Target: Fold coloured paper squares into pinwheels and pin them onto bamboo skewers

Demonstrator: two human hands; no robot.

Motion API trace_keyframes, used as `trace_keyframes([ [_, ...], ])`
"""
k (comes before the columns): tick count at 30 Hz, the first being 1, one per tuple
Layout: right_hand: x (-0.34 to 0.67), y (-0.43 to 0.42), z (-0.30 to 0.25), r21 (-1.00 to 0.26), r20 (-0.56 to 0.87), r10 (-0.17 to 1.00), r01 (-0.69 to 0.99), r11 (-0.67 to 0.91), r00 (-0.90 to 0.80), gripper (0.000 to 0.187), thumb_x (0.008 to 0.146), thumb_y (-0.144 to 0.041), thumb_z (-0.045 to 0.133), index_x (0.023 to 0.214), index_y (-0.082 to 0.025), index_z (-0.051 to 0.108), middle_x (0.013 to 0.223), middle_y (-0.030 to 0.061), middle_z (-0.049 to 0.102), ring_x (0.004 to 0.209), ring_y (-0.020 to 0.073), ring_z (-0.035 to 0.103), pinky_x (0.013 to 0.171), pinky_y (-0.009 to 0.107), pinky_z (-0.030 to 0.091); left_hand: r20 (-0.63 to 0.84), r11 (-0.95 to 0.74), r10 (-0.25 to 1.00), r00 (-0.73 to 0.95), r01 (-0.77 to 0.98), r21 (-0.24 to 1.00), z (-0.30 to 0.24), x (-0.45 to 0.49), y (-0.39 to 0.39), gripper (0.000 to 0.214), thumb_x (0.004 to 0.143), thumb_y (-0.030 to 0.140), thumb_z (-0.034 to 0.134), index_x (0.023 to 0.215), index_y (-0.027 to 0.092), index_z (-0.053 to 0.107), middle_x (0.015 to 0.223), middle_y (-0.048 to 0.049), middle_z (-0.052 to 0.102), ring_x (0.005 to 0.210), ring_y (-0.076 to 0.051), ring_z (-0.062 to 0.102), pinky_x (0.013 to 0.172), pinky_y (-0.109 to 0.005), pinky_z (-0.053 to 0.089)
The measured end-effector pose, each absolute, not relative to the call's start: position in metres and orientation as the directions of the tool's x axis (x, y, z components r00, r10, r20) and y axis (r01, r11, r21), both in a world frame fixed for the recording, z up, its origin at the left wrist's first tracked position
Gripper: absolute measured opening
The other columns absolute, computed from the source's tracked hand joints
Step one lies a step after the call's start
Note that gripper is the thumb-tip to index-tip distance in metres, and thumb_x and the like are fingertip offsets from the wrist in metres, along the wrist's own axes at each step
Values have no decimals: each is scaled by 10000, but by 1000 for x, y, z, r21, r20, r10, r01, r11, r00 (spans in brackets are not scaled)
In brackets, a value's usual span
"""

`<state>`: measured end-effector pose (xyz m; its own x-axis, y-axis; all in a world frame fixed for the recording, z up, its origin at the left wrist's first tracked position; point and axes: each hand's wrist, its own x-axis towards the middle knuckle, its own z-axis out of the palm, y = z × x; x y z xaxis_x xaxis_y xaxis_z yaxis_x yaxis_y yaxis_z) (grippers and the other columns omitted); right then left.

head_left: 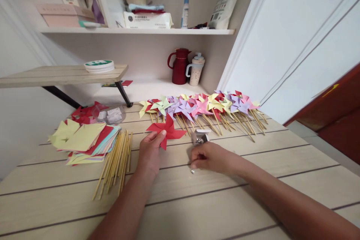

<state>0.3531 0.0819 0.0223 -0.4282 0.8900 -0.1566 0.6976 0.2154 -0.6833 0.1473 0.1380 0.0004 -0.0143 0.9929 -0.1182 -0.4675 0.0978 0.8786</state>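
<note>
My left hand [150,150] pinches a red paper pinwheel head [168,130] by its lower left blade, just above the wooden table [225,195]. My right hand [209,157] rests on the table with fingers curled down, its fingertips pinched near a small silver pin [192,171]. Right behind that hand sits a small open box of silver pins [200,137]. A bundle of wooden sticks [116,161] lies to the left of my left hand, next to a stack of cut coloured paper squares [84,140].
A row of finished pinwheels on sticks [202,110] lies across the table's far side. Red paper scraps and small packets [108,114] sit at the far left. A red jug [179,65] and a cup [196,69] stand on a low shelf behind; a raised board [62,75] holds a tape roll.
</note>
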Motion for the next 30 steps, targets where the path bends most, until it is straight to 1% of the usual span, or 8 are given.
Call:
trace_keyframes([
  [5, 364, 74, 17, -823, -99, 902, 543, 164, -421, 139, 865, -224, 571, 785, -195, 681, 664, -24, 617, 599, 121, 514, 546, 216, 370, -130, 106, 991, -23, -447, 888, 2, 147, 138, 295, 532, 335, 887, 607, 167, 656, 623, 27, 617, 613, -99, 515, 635, -227, 400],
  [10, 366, 61, 14, -866, -33, 918, 470, 170, -394, 101, 863, -226, 606, 846, -200, 702, 785, 12, 671, 672, 137, 569, 601, 232, 432, -131, 104, 991, -30, -437, 893, 0, 147, 138, 261, 546, 317, 881, 617, 179, 671, 610, 37, 603, 613, -101, 504, 631, -229, 386],
  [14, 360, 57, 11, -858, 24, 911, 459, 230, -411, 71, 856, -225, 649, 872, -210, 717, 758, 4, 677, 644, 126, 582, 589, 225, 433, -123, 102, 992, -23, -423, 900, 0, 148, 137, 228, 567, 304, 869, 629, 182, 686, 604, 37, 596, 620, -104, 501, 640, -230, 387],
  [20, 354, 58, 9, -804, 101, 893, 493, 333, -439, 102, 889, -278, 655, 921, -227, 736, 842, 22, 699, 710, 140, 639, 655, 242, 474, -111, 89, 993, -27, -423, 902, -2, 149, 136, 223, 572, 304, 870, 664, 187, 703, 649, 15, 635, 659, -127, 540, 649, -241, 409],
  [23, 350, 57, 5, -745, 139, 905, 559, 363, -402, 96, 889, -224, 640, 875, -232, 734, 818, 9, 699, 707, 141, 639, 679, 248, 473, -98, 81, 995, -19, -425, 902, -5, 148, 137, 220, 590, 307, 868, 688, 189, 710, 662, 16, 645, 662, -121, 546, 653, -238, 411],
  [25, 348, 57, 5, -710, 167, 907, 592, 383, -387, 160, 892, -162, 601, 812, -228, 722, 825, 5, 703, 742, 145, 639, 720, 254, 470, -96, 78, 995, -21, -419, 905, -6, 148, 137, 227, 588, 311, 870, 693, 186, 713, 666, 15, 653, 659, -119, 552, 659, -240, 415],
  [28, 349, 60, 10, -744, 106, 909, 574, 342, -404, 189, 892, -130, 568, 780, -209, 698, 793, 4, 693, 737, 145, 625, 714, 249, 465, -105, 83, 994, -30, -414, 906, -6, 149, 138, 242, 570, 313, 878, 693, 181, 716, 687, 9, 672, 666, -121, 561, 674, -244, 424],
  [30, 353, 62, 16, -784, 21, 874, 534, 316, -486, 179, 885, -124, 577, 766, -195, 691, 783, 7, 672, 736, 140, 615, 707, 239, 461, -106, 84, 994, -31, -410, 908, -5, 149, 137, 250, 564, 317, 880, 696, 179, 719, 704, 5, 680, 678, -124, 565, 684, -246, 429],
])
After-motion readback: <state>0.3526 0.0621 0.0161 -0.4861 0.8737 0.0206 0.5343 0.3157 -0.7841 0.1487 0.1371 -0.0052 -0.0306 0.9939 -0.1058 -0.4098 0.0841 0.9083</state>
